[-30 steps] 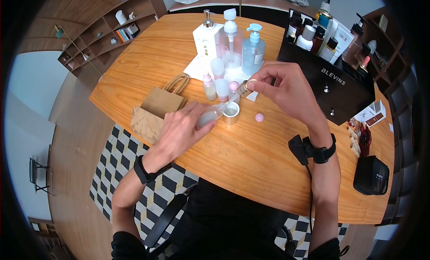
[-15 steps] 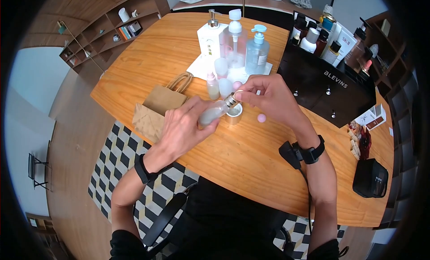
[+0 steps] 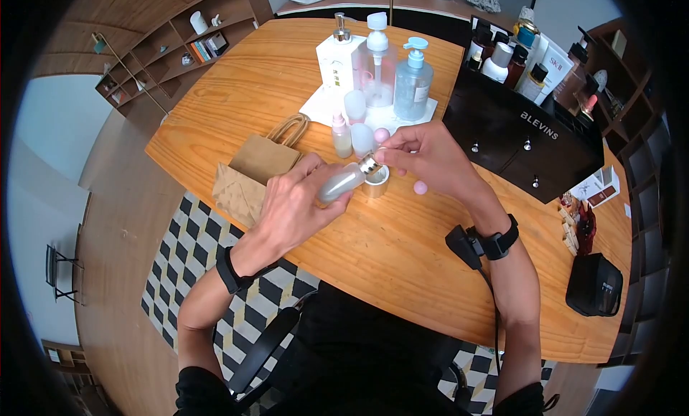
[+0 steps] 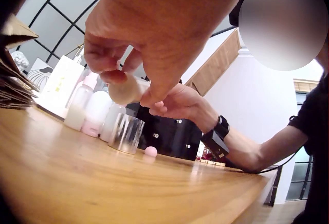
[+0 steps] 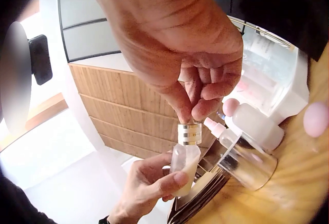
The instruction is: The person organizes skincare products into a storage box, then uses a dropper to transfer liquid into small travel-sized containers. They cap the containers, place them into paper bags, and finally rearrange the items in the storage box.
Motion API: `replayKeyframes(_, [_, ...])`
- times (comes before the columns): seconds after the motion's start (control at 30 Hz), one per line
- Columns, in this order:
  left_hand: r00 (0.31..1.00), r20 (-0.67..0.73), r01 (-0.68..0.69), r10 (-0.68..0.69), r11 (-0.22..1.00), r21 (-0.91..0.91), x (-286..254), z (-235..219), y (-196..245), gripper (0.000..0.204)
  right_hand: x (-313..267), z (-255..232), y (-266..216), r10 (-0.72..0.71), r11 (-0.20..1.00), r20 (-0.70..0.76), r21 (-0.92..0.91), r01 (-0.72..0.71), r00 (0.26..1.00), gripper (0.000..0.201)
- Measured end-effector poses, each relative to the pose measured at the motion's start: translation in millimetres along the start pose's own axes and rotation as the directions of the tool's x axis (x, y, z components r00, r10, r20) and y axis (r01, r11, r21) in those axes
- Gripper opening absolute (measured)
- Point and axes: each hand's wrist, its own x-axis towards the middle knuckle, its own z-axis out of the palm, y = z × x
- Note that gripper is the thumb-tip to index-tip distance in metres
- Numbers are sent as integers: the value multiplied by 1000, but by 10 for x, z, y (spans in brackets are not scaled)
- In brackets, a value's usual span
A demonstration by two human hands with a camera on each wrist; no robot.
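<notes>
My left hand point(image 3: 287, 204) grips a clear bottle point(image 3: 341, 184) with whitish liquid inside, tilted with its neck up toward the right. At the neck is a silver collared top point(image 5: 190, 134). The right hand point(image 3: 434, 154) pinches that top from above between thumb and fingertips; its upper end is hidden by the fingers. Just beneath the neck, a silver open-topped cap point(image 3: 375, 189) stands on the table. A small pink ball point(image 3: 420, 188) lies to the right of it.
A pink-topped spray bottle point(image 3: 341, 138) and other small bottles stand behind the cap, with pump bottles point(image 3: 413, 86) farther back. Brown paper bags point(image 3: 264, 160) lie left, near the left hand. A black drawer box point(image 3: 517, 136) full of cosmetics stands right.
The right hand has brought the silver top down and left onto the bottle's neck; its thin stem, outside the bottle at first, no longer shows outside. The left hand has stayed nearly still.
</notes>
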Motion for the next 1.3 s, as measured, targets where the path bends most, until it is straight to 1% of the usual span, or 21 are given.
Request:
replayKeyframes(0.07, [1000, 1, -6, 6, 1000, 4, -7, 15, -30, 37, -16, 4, -41, 10, 1000, 3, 6, -10, 1000, 22])
replayKeyframes(0.17, [1000, 12, 10, -10, 1000, 3, 10, 2, -4, 35, -47, 17, -137, 40, 999, 0, -7, -40, 999, 22])
replayKeyframes(0.2, [1000, 11, 10, -10, 1000, 3, 12, 1, -1, 35, -56, 28, -153, 15, 1000, 2, 22, -15, 1000, 22])
replayKeyframes(0.27, [997, 47, 58, -57, 998, -22, 12, 0, 3, 34, -71, 44, -184, -11, 999, 5, 52, 10, 1000, 22])
replayKeyframes(0.37, [998, 49, 34, -34, 999, -18, 13, 11, -12, 33, -91, 56, -215, -23, 999, -2, 35, 23, 1000, 22])
replayKeyframes(0.47, [997, 65, 38, -38, 999, 1, 12, 2, -3, 34, -92, 54, -211, -49, 999, -24, -2, 49, 999, 22])
replayKeyframes(0.53, [997, 64, 30, -30, 1000, 5, 10, 7, -13, 34, -83, 38, -176, -110, 994, -41, -19, 110, 993, 24])
replayKeyframes(0.57, [998, 64, 22, -23, 1000, 10, 8, 11, -21, 34, -89, 27, -183, -110, 994, -41, -19, 110, 993, 24])
replayKeyframes(0.63, [997, 67, 30, -30, 1000, 6, 4, 16, -33, 34, -105, -2, -205, -13, 1000, -61, 21, 14, 998, 26])
replayKeyframes(0.67, [997, 68, 38, -38, 999, 2, 3, 16, -36, 34, -100, -17, -188, -13, 1000, -61, 21, 14, 998, 26])
replayKeyframes(0.73, [997, 67, 39, -39, 999, 0, 3, 10, -37, 35, -80, -53, -142, -111, 993, -99, 19, 114, 989, 28])
replayKeyframes(0.87, [996, 71, 48, -47, 999, -14, 7, 21, -42, 34, -102, -153, -205, -139, 990, -109, 13, 141, 984, 27])
replayKeyframes(0.93, [996, 70, 49, -48, 999, -15, 13, 30, -51, 34, -127, -198, -260, -191, 982, -134, -19, 190, 972, 27])
replayKeyframes(1.07, [995, 80, 57, -56, 998, -13, 25, 36, -54, 34, -202, -255, -390, -160, 987, -170, -19, 160, 972, 27])
replayKeyframes(1.13, [995, 82, 54, -53, 999, -6, 27, 37, -62, 34, -211, -281, -400, -168, 985, -209, -69, 156, 963, 25])
replayKeyframes(1.27, [994, 91, 56, -56, 998, 7, 34, 40, -66, 34, -157, -307, -296, -205, 975, -206, -134, 179, 957, 23])
replayKeyframes(1.3, [994, 93, 54, -55, 998, 7, 35, 47, -65, 34, -153, -289, -287, -254, 952, -191, -224, 210, 948, 23])
